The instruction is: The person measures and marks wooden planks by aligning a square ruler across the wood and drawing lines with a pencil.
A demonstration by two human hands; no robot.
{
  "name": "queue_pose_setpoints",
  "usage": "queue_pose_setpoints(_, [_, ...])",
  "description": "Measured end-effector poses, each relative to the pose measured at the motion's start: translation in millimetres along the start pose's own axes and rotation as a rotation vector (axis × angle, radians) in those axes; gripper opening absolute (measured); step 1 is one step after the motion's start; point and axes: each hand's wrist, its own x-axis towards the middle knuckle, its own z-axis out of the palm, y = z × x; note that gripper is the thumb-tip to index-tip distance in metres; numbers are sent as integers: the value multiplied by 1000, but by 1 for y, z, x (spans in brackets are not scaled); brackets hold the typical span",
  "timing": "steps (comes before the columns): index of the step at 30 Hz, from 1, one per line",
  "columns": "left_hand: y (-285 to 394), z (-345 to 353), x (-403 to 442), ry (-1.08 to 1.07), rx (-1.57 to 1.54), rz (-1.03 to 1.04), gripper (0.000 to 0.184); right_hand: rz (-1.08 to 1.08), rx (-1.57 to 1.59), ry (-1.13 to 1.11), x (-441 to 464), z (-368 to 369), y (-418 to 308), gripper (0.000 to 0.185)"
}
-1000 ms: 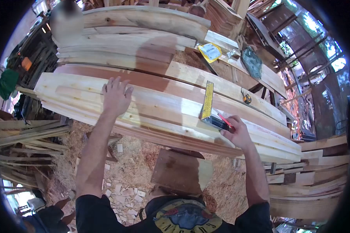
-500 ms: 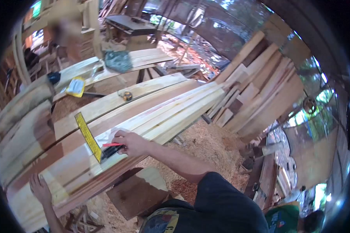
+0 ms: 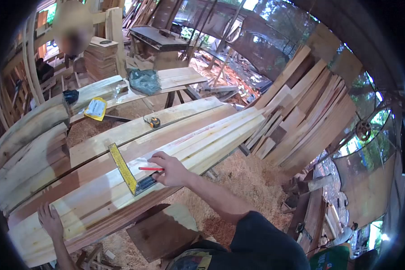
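My right hand (image 3: 170,169) is closed round a red pencil (image 3: 151,168) and rests at the black handle (image 3: 145,184) of a try square. The square's yellow blade (image 3: 123,168) lies across the pale boards (image 3: 202,135). At the lower left, my left hand (image 3: 50,220) lies flat on the same stack with its fingers spread. Beyond the square, a small orange and black tape measure (image 3: 155,122) sits on another board.
A yellow-edged packet (image 3: 96,109) and a dark green plastic bag (image 3: 143,81) lie on planks farther back. Many boards (image 3: 310,112) lean at the right. A wooden block (image 3: 155,234) stands below the stack, among sawdust. Part of a person in green (image 3: 330,258) shows at bottom right.
The view has swung to the right, so the hands and boards appear farther left. Both hands keep about the same places on the stack, and the pencil stays in my right hand.
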Motion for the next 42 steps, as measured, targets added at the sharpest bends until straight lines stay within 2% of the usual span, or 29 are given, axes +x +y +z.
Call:
queue_pose_setpoints(1, [0,4,0,21,-11,21,44,-6,37,73,4,0,-7,49])
queue_pose_setpoints(2, [0,8,2,39,-16,41,43,-102,59,161,11,1,-12,42])
queue_pose_setpoints(4, [-16,27,7,89,-56,117,43,-2,256,258,18,9,-30,36])
queue_pose_setpoints(5, [-7,23,5,148,-142,142,45,214,652,108,16,10,-37,29])
queue_pose_setpoints(7, [14,0,8,87,-226,58,46,93,762,113,28,32,-43,52])
queue_pose_setpoints(8, [9,7,6,117,-128,91,45,276,943,109,30,41,-65,51])
queue_pose_setpoints(9, [19,-8,2,144,-120,58,44,188,988,-50,29,41,-74,54])
queue_pose_setpoints(10, [25,-20,2,94,-112,20,45,240,1031,-65,32,50,-94,48])
queue_pose_setpoints(13, [30,-21,-3,80,-102,-49,47,315,940,-186,34,83,-139,43])
queue_pose_setpoints(17, [34,-29,-2,79,-126,-63,47,197,877,-283,42,139,-161,30])
queue_pose_setpoints(18, [34,-28,-3,88,-124,-61,47,244,883,-307,44,152,-162,24])
queue_pose_setpoints(21, [35,-30,-5,109,-95,-59,44,122,732,-322,48,181,-165,23])
queue_pose_setpoints(22, [35,-31,-5,108,-99,-61,44,190,749,-298,48,191,-170,18])
queue_pose_setpoints(25, [34,-31,-7,114,-109,-58,43,123,605,-185,48,214,-180,14])
queue_pose_setpoints(28, [34,-31,-7,129,-113,-51,43,-41,440,-81,43,225,-173,10])
queue_pose_setpoints(31, [33,-31,-9,122,-113,-54,43,-93,442,5,40,236,-167,4])
queue_pose_setpoints(34, [33,-33,-8,103,-106,-64,43,-70,420,-4,41,237,-169,4])
queue_pose_setpoints(37, [34,-34,-7,85,-109,-78,44,-160,374,5,41,241,-162,5])
queue_pose_setpoints(42, [36,-37,-8,65,-112,-94,43,-172,400,26,40,244,-165,7])
